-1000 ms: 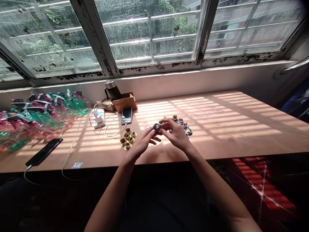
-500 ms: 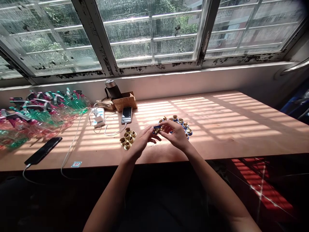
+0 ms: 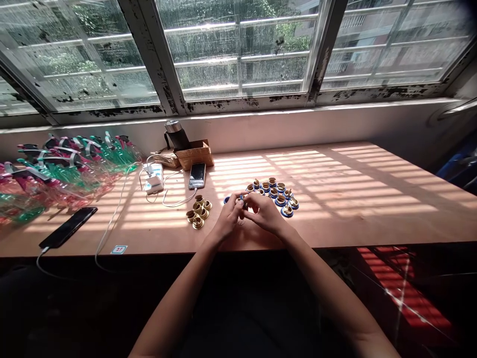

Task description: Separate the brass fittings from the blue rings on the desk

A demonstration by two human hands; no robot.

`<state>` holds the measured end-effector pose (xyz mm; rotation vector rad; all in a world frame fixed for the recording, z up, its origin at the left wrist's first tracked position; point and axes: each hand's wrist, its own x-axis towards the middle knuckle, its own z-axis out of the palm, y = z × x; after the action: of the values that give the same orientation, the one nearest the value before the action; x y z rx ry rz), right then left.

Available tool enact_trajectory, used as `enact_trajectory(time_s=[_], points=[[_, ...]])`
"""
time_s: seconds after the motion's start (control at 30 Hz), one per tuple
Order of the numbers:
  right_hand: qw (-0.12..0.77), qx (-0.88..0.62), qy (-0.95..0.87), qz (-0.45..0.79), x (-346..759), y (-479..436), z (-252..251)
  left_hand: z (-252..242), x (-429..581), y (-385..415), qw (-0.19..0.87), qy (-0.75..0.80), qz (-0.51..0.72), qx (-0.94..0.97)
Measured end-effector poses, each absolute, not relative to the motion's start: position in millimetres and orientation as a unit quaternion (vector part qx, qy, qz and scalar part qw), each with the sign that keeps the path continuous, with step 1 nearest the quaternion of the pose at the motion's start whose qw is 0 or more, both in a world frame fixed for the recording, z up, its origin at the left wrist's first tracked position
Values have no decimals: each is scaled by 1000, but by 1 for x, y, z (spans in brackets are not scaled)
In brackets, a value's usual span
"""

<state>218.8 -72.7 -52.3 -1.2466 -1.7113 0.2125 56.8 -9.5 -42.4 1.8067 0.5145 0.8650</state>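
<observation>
My left hand (image 3: 228, 217) and my right hand (image 3: 264, 211) meet over the table, fingers closed around a small gold-and-blue metal piece (image 3: 242, 200). Most of that piece is hidden by my fingertips. Just beyond my left fingers shows a bit of a blue ring (image 3: 226, 200). Several gold cup-shaped pieces (image 3: 198, 211) stand grouped to the left of my left hand. Beyond and to the right of my right hand sit several gold pieces on blue rings (image 3: 280, 200). Thin rings (image 3: 240, 222) lie on the table below my hands, partly covered.
A phone (image 3: 197, 175) on a cable, a power strip (image 3: 154, 180) and a cardboard box (image 3: 196, 154) with a dark flask (image 3: 176, 135) stand back left. Another phone (image 3: 68, 227) lies near the front edge. Bagged pink and green items (image 3: 70, 164) fill the far left.
My hands have drawn closer together, and the blue-rimmed piece has turned and is more covered by my fingers. The view has shifted slightly, and more of the blue-ringed group shows.
</observation>
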Motion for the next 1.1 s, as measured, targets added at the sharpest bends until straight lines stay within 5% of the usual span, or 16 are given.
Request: enact_trajectory(time_s=[0.33,1.1], points=[[449,-520,-714,133,221,-69,-57,-82,57,14,413,207,376,804],[451,-514,-708,175,216,-69,-64,-83,52,14,329,238,380,831]])
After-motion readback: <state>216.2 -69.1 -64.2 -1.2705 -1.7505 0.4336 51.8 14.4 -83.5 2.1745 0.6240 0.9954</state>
